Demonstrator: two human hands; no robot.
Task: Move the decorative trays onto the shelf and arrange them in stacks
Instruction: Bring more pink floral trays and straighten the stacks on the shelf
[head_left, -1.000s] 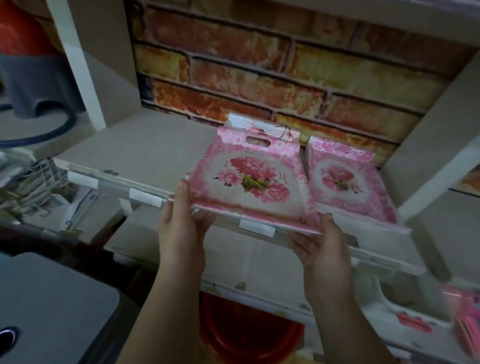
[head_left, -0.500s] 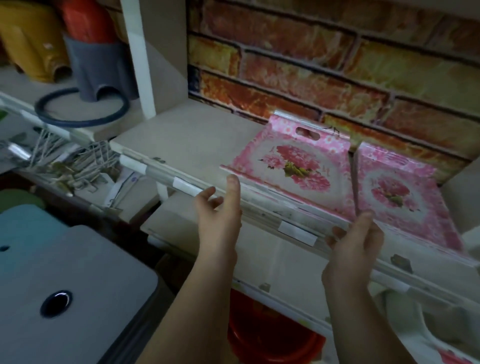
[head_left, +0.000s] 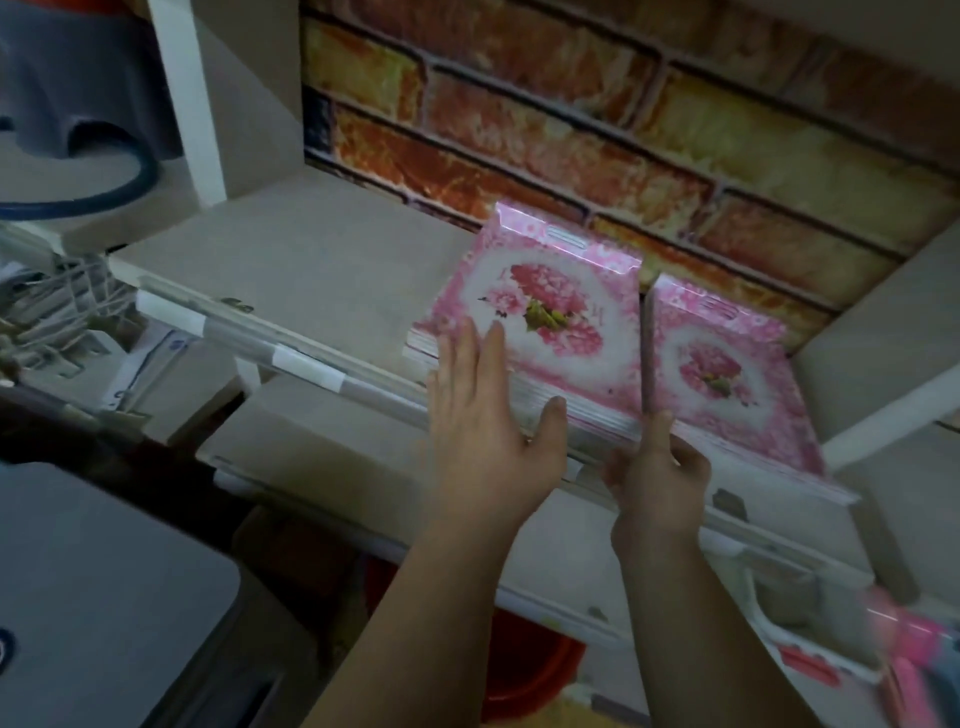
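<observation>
Two stacks of pink floral trays lie side by side on the pale shelf (head_left: 311, 270), against the brick-patterned back wall. The left stack (head_left: 550, 312) is thicker, and the right stack (head_left: 727, 364) lies lower. My left hand (head_left: 488, 415) lies with straight fingers on the front left corner of the left stack, its thumb against the stack's front edge. My right hand (head_left: 654, 467) is at the front between the two stacks, one finger pointing up against the left stack's front right corner and the others loosely curled.
The shelf's left half is bare, with a rail and white labels (head_left: 306, 364) along its front lip. A grey object with a blue ring (head_left: 78, 156) stands in the left compartment. A red bucket (head_left: 530, 670) sits below. More pink items (head_left: 919, 644) lie at lower right.
The tray that both hands held over the shelf edge now lies on the left stack. My hands let go of it, then came back to the stack's front corners.
</observation>
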